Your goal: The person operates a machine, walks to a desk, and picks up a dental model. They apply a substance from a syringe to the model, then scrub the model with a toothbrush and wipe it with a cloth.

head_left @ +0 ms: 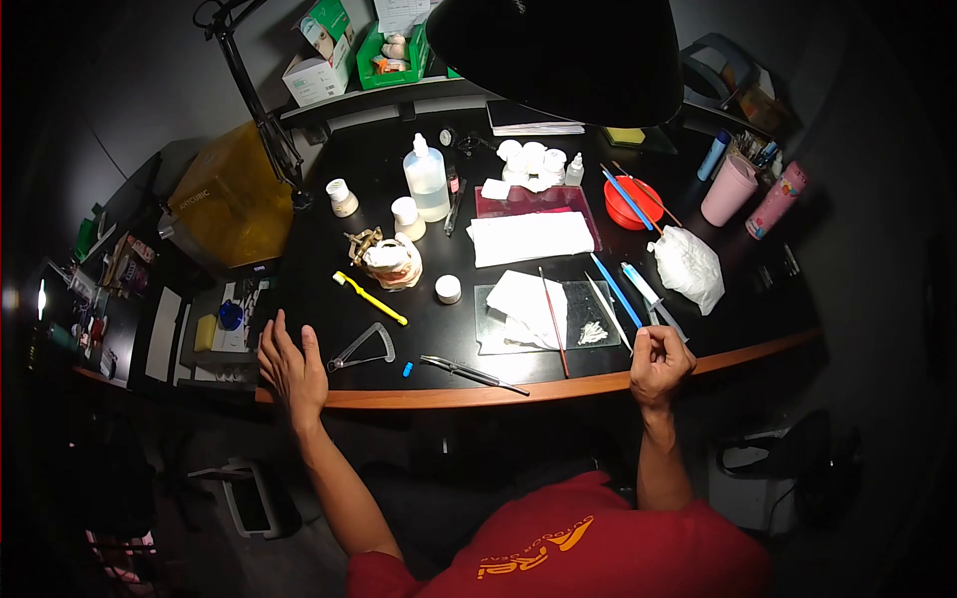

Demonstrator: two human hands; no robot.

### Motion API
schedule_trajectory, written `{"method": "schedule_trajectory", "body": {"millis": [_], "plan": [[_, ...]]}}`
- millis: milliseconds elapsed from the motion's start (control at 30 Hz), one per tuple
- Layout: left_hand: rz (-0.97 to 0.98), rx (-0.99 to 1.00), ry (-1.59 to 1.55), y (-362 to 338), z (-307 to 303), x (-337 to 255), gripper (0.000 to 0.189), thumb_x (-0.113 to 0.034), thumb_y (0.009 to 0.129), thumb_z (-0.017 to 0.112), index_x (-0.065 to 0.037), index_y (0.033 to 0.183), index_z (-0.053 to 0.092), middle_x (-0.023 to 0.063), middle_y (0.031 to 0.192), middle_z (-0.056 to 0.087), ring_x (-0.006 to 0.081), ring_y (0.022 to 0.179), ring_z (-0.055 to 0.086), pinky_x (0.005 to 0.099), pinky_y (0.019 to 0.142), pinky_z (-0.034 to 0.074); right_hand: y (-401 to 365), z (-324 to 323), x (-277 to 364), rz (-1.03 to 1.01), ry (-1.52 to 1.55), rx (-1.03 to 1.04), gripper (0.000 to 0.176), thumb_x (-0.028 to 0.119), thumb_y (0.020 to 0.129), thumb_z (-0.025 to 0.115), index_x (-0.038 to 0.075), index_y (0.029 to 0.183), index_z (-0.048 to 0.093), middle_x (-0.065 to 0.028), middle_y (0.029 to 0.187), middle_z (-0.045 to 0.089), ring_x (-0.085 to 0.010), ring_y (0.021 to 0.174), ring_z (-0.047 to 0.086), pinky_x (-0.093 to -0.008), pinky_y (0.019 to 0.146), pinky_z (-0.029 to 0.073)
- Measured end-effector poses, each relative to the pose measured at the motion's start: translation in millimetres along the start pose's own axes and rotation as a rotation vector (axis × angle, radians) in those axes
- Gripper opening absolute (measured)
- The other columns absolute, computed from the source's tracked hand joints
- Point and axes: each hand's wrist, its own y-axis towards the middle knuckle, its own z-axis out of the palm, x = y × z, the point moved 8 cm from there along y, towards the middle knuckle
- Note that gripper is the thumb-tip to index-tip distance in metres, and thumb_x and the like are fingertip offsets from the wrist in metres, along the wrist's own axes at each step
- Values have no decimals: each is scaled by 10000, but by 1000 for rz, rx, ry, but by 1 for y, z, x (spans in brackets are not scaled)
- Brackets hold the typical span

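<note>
Rested the left hand point(292, 369) flat and open on the black counter point(431, 337) at its front edge, just beside a silvery, triangular caliper point(364, 349) with a curved arm. Held the right hand point(660, 361) curled shut over the same edge, near a blue-handled tool point(638, 283); gripped nothing visible.

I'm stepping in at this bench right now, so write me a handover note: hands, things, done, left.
Left hand: open, flat on the black desk at its front edge, beside the grey metal caliper.
Right hand: curled shut above the desk edge; any content is hidden.
Things: the pale dental cast model stands mid-desk, the yellow toothbrush just in front of it; the thin red-handled brush lies across the clear glass slab.
Done: tools laid out.
Left: neither hand touches model or tools.
</note>
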Motion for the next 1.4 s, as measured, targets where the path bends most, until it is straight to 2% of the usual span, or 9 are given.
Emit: {"method": "schedule_trajectory", "body": {"millis": [67,300,400,500,567,1400], "plan": [[0,-10,-3,0,3,4,640,-548,1077,399,-149,1577,405,130,1605,370,334,1517,275,550,1219,205,0,0,2,-9,11,-13,132,25,907,688,-1,793,627,42,582,458,-39,530,368,-252,481,263],[-1,-15,-3,0,4,6,637,-560,1075,393,-181,1587,395,109,1610,366,332,1519,273,602,1213,195,0,-1,1,-14,14,-13,125,25,908,686,0,799,631,37,588,462,-46,531,368,-254,485,265],[-7,-13,4,0,3,5,637,-558,1076,393,-174,1584,399,111,1609,367,331,1516,275,581,1219,198,0,-1,3,-25,6,-12,124,24,908,685,-1,799,631,36,591,464,-48,533,371,-255,486,270],[1,-9,0,-1,-1,-1,632,-516,1074,429,-117,1564,411,145,1589,377,345,1506,283,538,1213,226,0,-1,4,-26,10,-13,120,21,905,685,-1,798,633,23,593,476,-59,521,386,-263,479,285],[11,-13,-7,-1,-1,-1,628,-513,1074,430,-121,1563,410,144,1587,378,346,1506,282,542,1213,225,0,-1,2,-28,5,-11,113,14,897,684,3,793,640,0,596,499,-79,495,415,-274,463,308],[16,-16,-12,-1,-2,-2,622,-499,1071,448,-116,1561,412,162,1587,379,361,1506,280,550,1213,221,-1,0,-2,-4,30,-6,108,18,898,685,4,803,638,12,601,490,-72,514,400,-268,475,302]]}}
